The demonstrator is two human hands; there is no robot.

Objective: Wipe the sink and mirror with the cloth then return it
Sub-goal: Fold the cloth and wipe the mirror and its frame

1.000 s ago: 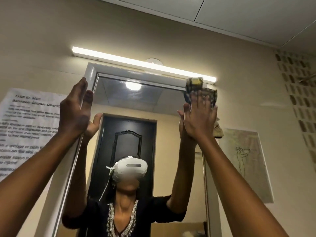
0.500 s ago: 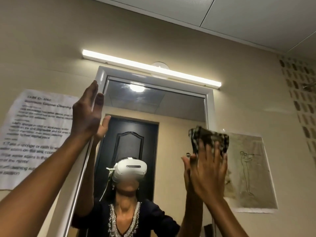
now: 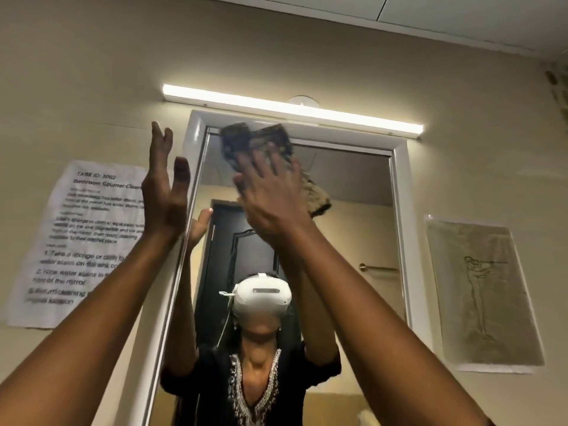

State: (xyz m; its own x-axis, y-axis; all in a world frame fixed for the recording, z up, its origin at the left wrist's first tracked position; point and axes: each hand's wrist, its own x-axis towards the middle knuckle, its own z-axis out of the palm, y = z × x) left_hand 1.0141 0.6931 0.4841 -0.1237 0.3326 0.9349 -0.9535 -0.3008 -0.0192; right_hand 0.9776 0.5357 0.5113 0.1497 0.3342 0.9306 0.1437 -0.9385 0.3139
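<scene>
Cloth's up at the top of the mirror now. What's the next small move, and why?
Probably drag the cloth straight down the glass. The right hand presses it flat near the mirror's upper left corner, so the pane below looks like the natural next stroke. The left hand is open by the frame's left edge.

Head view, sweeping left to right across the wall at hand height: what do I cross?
Printed task sheet → left hand → white mirror frame, left side → right hand pressing the cloth on the mirror → sketch poster.
</scene>
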